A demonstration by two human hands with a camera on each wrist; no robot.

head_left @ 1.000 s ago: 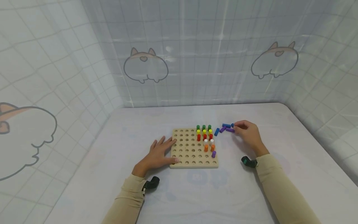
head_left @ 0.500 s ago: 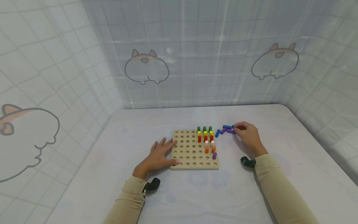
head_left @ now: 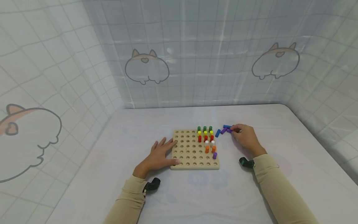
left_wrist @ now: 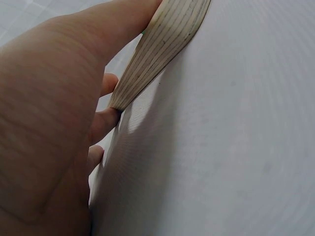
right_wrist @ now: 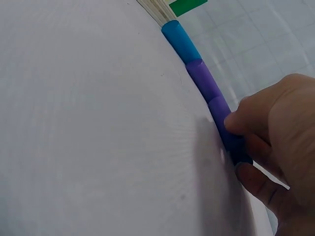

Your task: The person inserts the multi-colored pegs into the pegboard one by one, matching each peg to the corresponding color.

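Fingers of my right hand (head_left: 246,137): they are curled and they pinch a small purple cylindrical peg (right_wrist: 227,129) that lies on the white table cover (head_left: 195,193); half a second ago they were just behind it, now they have closed on it.
Fingers of my left hand (head_left: 159,154): straight and spread, pressing flat on the left edge of the square wooden pegboard with round holes (head_left: 186,155); they have not moved.
Place of the purple peg: on the table, to the right of the board's far corner, in the small pile with a second purple peg (head_left: 223,130) and two blue pegs (head_left: 217,133).
Already in the board: green, yellow, red, white and orange pegs, and one standing purple peg (head_left: 214,155) in the right column.
Meaning: I judge the grasp is made but the peg is not lifted yet; the holes beside the standing purple peg are free.
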